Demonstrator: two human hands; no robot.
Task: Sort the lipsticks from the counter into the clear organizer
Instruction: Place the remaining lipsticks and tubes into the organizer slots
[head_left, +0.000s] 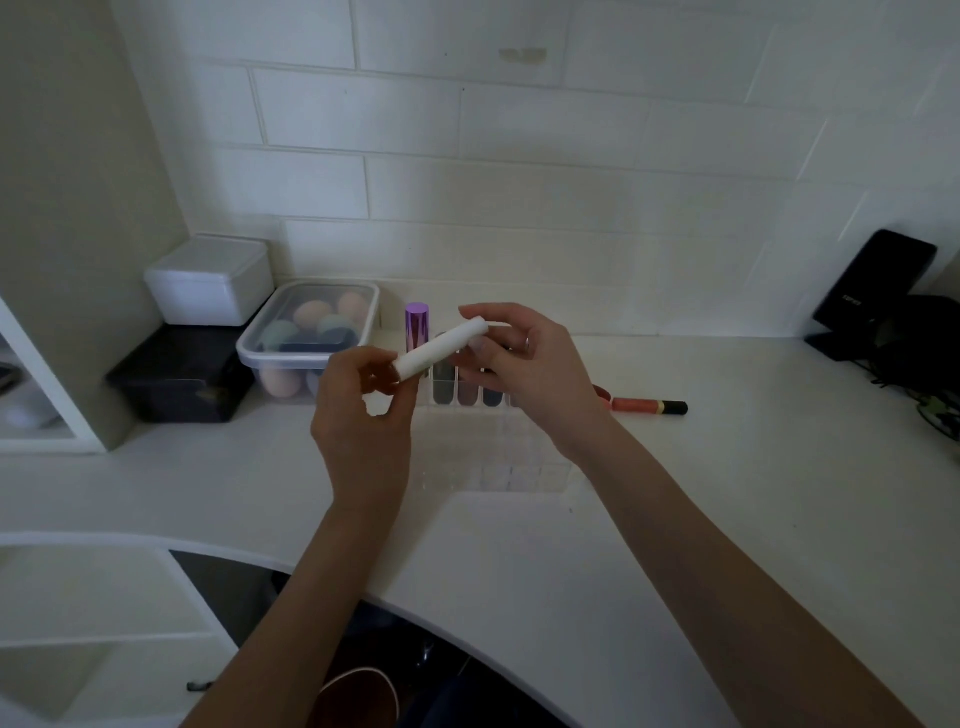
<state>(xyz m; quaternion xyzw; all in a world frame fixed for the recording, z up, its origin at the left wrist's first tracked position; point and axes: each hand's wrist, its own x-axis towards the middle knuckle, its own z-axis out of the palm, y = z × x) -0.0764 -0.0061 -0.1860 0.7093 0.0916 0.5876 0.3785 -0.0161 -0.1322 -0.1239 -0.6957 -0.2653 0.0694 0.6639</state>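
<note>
My left hand (363, 410) pinches the lower end of a smooth white cylindrical lipstick (441, 348), my right hand (524, 358) grips its upper end. Its long axis slants up to the right, above the clear organizer (498, 467). A coral tube (649, 406) lies flat on the glossy white counter (727, 493).

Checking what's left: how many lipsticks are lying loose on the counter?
1: an orange tube with a black cap lies right of the clear organizer. Something reddish peeks beside the right hand, mostly hidden.
</note>
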